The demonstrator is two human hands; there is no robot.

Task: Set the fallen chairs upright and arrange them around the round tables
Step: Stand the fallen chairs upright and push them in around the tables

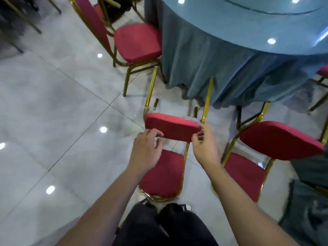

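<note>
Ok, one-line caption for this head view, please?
Both hands, left and right, reach the seat edge of a fallen chair lying on its back by the round table.

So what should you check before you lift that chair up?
1. Left hand gripping the seat: not ok, fingers only hover at its edge.
2. Right hand gripping: cannot tell, fingers curl at the seat's corner.
3. Chair on its back, legs toward the table: ok.
4. Second fallen chair apart: ok, a gap shows.
5. Upright chair apart: ok.
6. Feet behind the backrest: ok.
</note>
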